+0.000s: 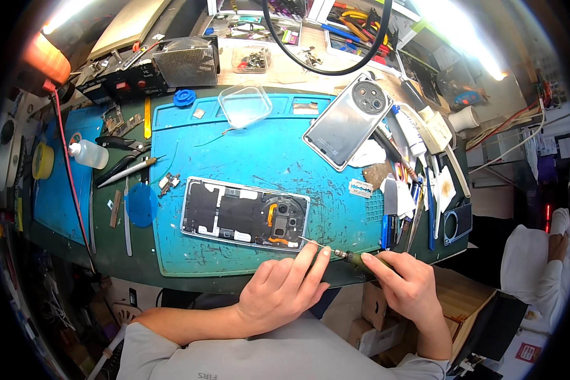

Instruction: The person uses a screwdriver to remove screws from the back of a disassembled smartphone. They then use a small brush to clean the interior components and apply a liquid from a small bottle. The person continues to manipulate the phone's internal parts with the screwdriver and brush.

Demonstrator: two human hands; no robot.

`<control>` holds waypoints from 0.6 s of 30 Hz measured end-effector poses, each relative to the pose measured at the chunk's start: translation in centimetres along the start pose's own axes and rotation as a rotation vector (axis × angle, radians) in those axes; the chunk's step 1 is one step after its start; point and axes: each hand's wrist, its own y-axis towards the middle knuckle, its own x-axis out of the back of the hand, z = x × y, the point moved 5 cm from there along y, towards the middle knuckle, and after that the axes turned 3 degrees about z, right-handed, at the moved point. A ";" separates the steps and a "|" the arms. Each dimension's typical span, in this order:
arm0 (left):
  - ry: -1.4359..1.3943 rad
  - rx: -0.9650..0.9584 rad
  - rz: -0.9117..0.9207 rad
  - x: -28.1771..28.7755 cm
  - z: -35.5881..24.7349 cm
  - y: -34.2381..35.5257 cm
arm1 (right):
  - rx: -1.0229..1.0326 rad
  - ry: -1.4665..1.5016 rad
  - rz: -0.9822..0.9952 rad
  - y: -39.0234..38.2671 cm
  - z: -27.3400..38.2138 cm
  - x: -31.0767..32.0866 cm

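An opened phone [234,212] lies face down on the blue mat [202,158], its dark internals and orange flex cables exposed. My right hand [405,285] grips a green-handled screwdriver [359,258], whose thin shaft reaches to the phone's lower right corner. My left hand [282,291] is just below that corner, fingers stretched out and slightly bent, two fingertips at or beside the shaft; whether they touch it I cannot tell. Above right lies a detached back cover [339,133] with a round camera ring.
Plastic container [245,104], bottle [88,154], pliers [117,145] and blue disc [140,204] surround the phone. Tools, tubes and blades crowd the right side [411,209]. Parts and an electronic box [123,82] stand behind. Another person in light clothing [532,272] sits at far right.
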 end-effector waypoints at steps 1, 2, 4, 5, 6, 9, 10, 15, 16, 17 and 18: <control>0.001 0.000 0.004 0.0 0.0 0.0 | -0.007 0.006 -0.002 -0.1 0.0 -0.1; 0.002 0.000 0.002 0.0 0.0 0.0 | -0.006 0.002 -0.002 0.0 0.0 0.0; 0.003 0.000 0.000 -0.1 0.0 0.0 | -0.004 -0.007 -0.003 0.0 0.1 0.2; 0.006 -0.001 -0.002 -0.1 0.0 0.0 | -0.001 -0.007 0.002 0.0 0.1 0.2; 0.009 -0.003 -0.005 -0.1 0.0 -0.1 | 0.001 -0.008 0.006 0.1 0.1 0.2; 0.010 -0.009 -0.013 -0.1 0.0 -0.1 | 0.005 -0.008 0.007 0.1 0.1 0.3; 0.009 -0.011 -0.016 -0.1 0.0 -0.1 | 0.006 -0.007 0.005 0.1 0.0 0.3; 0.015 -0.013 -0.016 -0.1 0.0 0.0 | 0.011 -0.013 0.027 0.2 0.0 0.4; 0.016 -0.014 -0.015 -0.1 0.0 0.0 | 0.011 -0.014 0.031 0.2 0.0 0.4; 0.015 -0.013 -0.015 -0.1 0.0 -0.1 | 0.013 -0.014 0.030 0.2 0.0 0.5; 0.015 -0.013 -0.016 -0.1 0.0 -0.1 | 0.015 -0.014 0.030 0.3 0.0 0.5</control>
